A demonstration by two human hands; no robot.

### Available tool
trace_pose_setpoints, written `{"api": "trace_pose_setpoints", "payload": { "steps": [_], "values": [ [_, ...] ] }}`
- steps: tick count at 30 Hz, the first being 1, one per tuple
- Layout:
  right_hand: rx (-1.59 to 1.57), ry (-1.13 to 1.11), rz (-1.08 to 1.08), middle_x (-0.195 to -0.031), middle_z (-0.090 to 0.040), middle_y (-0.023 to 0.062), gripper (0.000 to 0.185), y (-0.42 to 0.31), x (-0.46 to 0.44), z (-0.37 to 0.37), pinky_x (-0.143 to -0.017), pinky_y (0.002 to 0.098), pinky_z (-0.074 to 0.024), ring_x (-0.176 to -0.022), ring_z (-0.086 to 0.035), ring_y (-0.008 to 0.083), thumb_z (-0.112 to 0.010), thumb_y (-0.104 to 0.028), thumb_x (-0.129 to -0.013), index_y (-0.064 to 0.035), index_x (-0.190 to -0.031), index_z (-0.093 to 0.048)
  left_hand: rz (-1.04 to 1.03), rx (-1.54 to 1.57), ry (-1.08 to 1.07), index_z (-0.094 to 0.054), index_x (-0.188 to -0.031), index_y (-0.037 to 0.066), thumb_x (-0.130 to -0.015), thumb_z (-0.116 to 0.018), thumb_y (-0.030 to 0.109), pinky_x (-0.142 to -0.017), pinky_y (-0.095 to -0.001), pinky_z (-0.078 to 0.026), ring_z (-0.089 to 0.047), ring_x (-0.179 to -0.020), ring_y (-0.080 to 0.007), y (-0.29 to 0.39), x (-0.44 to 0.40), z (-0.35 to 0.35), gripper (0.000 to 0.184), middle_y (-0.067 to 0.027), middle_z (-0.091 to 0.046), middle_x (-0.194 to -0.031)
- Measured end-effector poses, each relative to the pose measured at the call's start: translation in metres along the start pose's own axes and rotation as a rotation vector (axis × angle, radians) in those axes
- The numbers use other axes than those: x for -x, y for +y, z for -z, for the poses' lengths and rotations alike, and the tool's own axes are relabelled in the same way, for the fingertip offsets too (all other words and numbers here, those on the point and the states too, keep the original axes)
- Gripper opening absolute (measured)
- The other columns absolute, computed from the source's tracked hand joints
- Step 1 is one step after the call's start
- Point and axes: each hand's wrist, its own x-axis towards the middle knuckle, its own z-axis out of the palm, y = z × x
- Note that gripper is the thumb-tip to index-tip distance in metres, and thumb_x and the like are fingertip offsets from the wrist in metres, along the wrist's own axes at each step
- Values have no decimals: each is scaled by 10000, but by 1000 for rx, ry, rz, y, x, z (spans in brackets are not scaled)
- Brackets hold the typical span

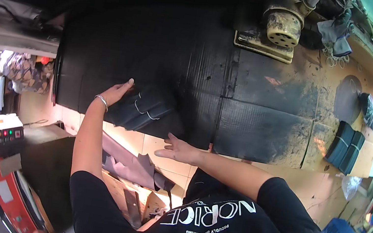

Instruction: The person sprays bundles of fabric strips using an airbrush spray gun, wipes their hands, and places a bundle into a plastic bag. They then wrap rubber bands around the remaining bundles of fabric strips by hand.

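My left hand [117,93], with a bangle at the wrist, is beside a bundle of dark, flat pieces [154,103] on the black work surface. Its fingers are stretched out, and I cannot tell whether they touch the bundle. Pale bands go round the bundle, which lies near the front edge; its dark outline partly merges with the surface. Just past that edge, to the bundle's lower right, my right hand [179,150] is open with fingers apart, holding nothing.
Banded dark bundles [343,148] lie at the right end of the cardboard-covered table [264,130], below a plastic-wrapped roll [370,111]. A stained machine head [283,28] stands at the back, near loose rubber bands [335,59]. A control box [3,134] is at lower left.
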Motion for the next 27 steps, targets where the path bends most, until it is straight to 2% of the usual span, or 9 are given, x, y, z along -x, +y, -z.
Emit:
{"api": "trace_pose_setpoints", "payload": {
  "steps": [3, 5, 7, 8, 11, 12, 16, 22, 27],
  "values": [
    [-108, 101, -24, -1463, -197, 354, 1325, -5, -46, -9, -1101, 342, -305, -1357, -316, 382, -688, -645, -724, 145, -1396, 138, 75, -3, -162, -452, -1370, 13, -820, -341, 790, -1107, -319, -244, -404, -1321, -260, 13, -3, -5, 958, -149, -489, -1380],
    [-309, 228, 69, -1421, -295, 331, 1241, -16, -68, -17, -1085, 339, -327, -1311, -386, 345, -750, -547, -724, 153, -1401, 19, 68, -148, -56, -462, -1333, -57, -826, -318, 790, -1102, -327, -257, -405, -1311, -253, 29, 11, -17, 998, -206, -466, -1378],
    [-522, 312, 204, -1397, -346, 297, 1161, -31, -78, -22, -1075, 340, -340, -1280, -419, 314, -787, -470, -727, 150, -1391, -65, 243, 31, -311, -445, -1340, -68, -869, -312, 739, -1092, -323, -271, -405, -1306, -253, 30, 5, -10, 944, -204, -459, -1381],
    [-631, 431, 223, -1302, -466, 234, 986, -29, -94, -31, -1038, 341, -383, -1203, -479, 259, -819, -367, -727, 112, -1345, -219, 204, -33, -272, -447, -1337, -69, -883, -308, 720, -1086, -319, -280, -418, -1293, -253, 26, 6, -11, 921, -203, -469, -1372],
    [-692, 418, 241, -1228, -546, 194, 870, -32, -93, -31, -995, 339, -426, -1138, -535, 238, -811, -345, -741, 91, -1318, -327, 34, -100, -200, -472, -1306, -71, -919, -342, 652, -1036, -310, -345, -482, -1214, -245, 9, 15, -24, 831, -196, -534, -1296],
    [-695, 318, 318, -1273, -519, 148, 773, -40, -78, -27, -1040, 338, -371, -1211, -469, 206, -778, -293, -791, 38, -1337, -342, 21, -48, -276, -452, -1323, -75, -944, -329, 605, -1057, -308, -325, -450, -1262, -258, -1, 16, -26, 788, -204, -504, -1333],
    [-612, 313, 304, -1335, -459, 169, 911, -34, -49, -27, -1080, 343, -318, -1263, -419, 235, -806, -338, -748, 37, -1389, -280, -176, 21, -235, -348, -1386, -78, -957, -437, 489, -1080, -315, -297, -410, -1303, -271, -33, 38, -46, 716, -211, -462, -1368],
    [-505, 479, 339, -1344, -426, 202, 892, -27, 41, 3, -1091, 350, -311, -1282, -396, 262, -753, -345, -803, 62, -1399, -230, -412, -88, -377, -391, -1367, -40, -945, -504, 400, -1031, -330, -355, -481, -1230, -264, 81, 46, -88, 620, -205, -517, -1300],
    [-720, 734, 621, -1342, -431, 159, 789, 1, 127, 35, -1084, 319, -308, -1252, -416, 218, -700, -293, -860, 66, -1390, -239, -652, -536, -426, -453, -1343, 13, -912, -533, 438, -1006, -365, -391, -530, -1180, -334, 243, 38, -182, 611, -224, -558, -1237]
  ]
}}
